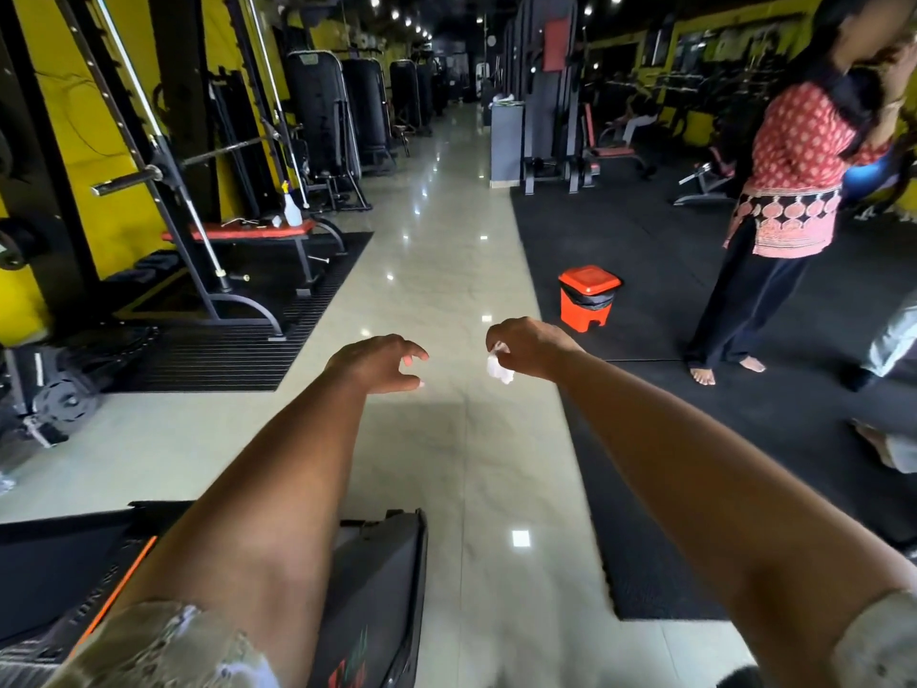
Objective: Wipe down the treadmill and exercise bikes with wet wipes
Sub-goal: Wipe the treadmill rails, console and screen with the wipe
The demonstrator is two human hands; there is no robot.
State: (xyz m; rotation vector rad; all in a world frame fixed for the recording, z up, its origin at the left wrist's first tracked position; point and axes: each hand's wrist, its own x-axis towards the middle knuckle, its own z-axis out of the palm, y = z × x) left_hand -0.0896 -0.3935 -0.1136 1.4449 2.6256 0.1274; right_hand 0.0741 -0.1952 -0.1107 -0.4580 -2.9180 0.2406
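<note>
Both my arms reach out over the shiny tiled aisle. My right hand [533, 347] pinches a small crumpled white wet wipe [498, 367], which hangs below its fingers. My left hand [379, 362] holds nothing, its fingers loosely curled and thumb apart. The black end of a treadmill [369, 598] with an orange stripe lies at the bottom left, under my left forearm. No exercise bike is clearly visible.
An orange pedal bin [588, 295] stands on the black rubber mat [645, 250] ahead right. A person [789, 191] in a red patterned top stands beside it. A spray bottle [292, 206] sits on a red bench [238, 233] at left among weight racks.
</note>
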